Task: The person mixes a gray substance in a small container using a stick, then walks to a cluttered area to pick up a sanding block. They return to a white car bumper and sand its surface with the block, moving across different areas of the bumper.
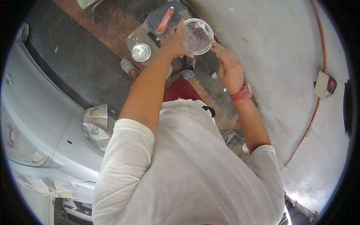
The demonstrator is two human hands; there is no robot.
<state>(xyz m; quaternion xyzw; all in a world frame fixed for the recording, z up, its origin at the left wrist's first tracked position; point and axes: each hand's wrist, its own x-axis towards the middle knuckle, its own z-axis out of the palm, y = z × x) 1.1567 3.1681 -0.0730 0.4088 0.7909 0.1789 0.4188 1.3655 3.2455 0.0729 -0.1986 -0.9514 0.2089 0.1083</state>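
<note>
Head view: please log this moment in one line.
left hand: holding container; right hand: near container's rim; grey paste: inside container; red tube: left of container

Tube (165, 21) left of tub (211, 30)

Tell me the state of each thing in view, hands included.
Tub: open, greyish paste inside
Red tube: lying on its side
Silver disc: lying flat
Left hand: gripping the tub
Right hand: at the tub's rim
Car: partly covered with newspaper
Pink watch: strapped on
</note>
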